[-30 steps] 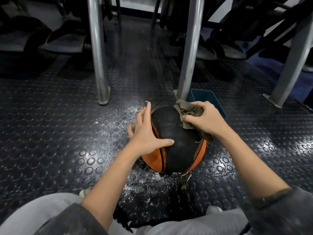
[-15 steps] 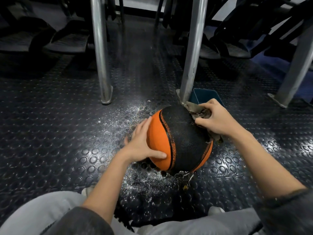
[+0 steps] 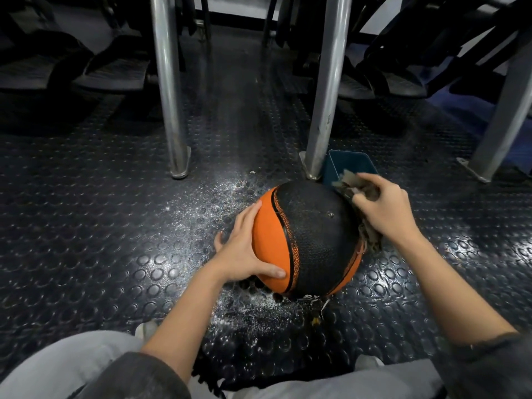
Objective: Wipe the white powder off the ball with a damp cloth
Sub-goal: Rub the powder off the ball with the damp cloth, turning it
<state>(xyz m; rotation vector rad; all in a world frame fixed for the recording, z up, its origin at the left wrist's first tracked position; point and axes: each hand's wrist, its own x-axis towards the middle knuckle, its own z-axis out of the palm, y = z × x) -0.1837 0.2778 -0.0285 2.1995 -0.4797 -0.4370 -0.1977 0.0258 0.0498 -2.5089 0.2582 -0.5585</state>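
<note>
An orange and black ball (image 3: 313,240) sits on the studded black floor in front of me. My left hand (image 3: 244,249) lies spread against its orange left side, thumb across the lower front. My right hand (image 3: 383,205) grips a crumpled brownish cloth (image 3: 371,234) against the ball's upper right side; frayed threads hang below the hand. White powder (image 3: 207,205) is scattered on the floor to the left of the ball and in front of it.
A small dark teal tray (image 3: 349,165) stands just behind the ball, beside a metal post (image 3: 324,90). A second post (image 3: 169,90) rises at the left and a third (image 3: 501,116) at far right. Dark gym equipment lines the back. My knees fill the bottom edge.
The ball has turned so more orange faces me. My left hand slid lower on the left side. My right hand moved the cloth from the top toward the right side.
</note>
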